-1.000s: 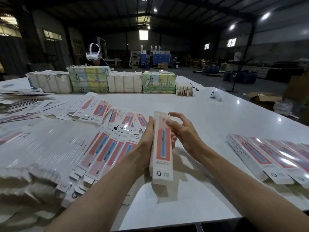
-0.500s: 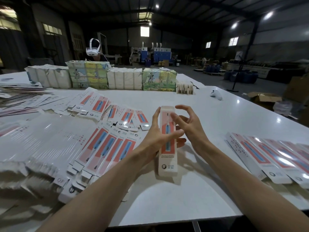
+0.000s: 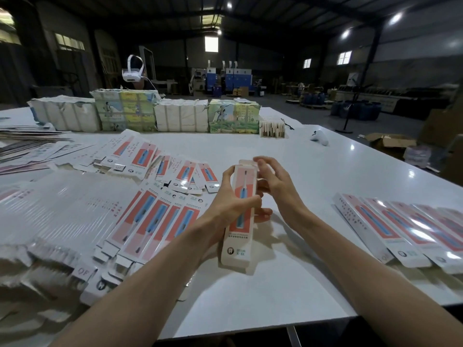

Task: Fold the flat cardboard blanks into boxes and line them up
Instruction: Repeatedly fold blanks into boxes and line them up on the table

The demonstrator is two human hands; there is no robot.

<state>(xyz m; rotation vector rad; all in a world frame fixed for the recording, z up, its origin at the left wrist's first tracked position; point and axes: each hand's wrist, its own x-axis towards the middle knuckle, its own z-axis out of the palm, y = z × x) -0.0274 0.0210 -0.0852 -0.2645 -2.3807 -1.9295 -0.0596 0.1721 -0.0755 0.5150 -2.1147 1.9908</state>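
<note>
My left grip [image 3: 233, 204] is wrapped round the middle of a long narrow box [image 3: 239, 237], thumb laid across its printed front and fingers curled in behind it. The box runs away from me, over the middle of the table [image 3: 300, 159], a little nearer the near edge than the far one; whether its near end rests on the top I cannot tell. My right grip [image 3: 276, 187] is at the box's far end, fingers loosely bent with their tips at the small end flap [image 3: 246, 162], not clamped on anything I can make out (the thumb is hidden behind the box). Toward the left edge lie the flat blanks [image 3: 145, 221], fanned and overlapping in a wide spread. By the right edge the finished boxes [image 3: 400, 231] lie side by side in a row. Along the far edge stand wrapped bundles [image 3: 180, 118], and a small white controller [image 3: 319, 138] sits near the far right corner
</note>
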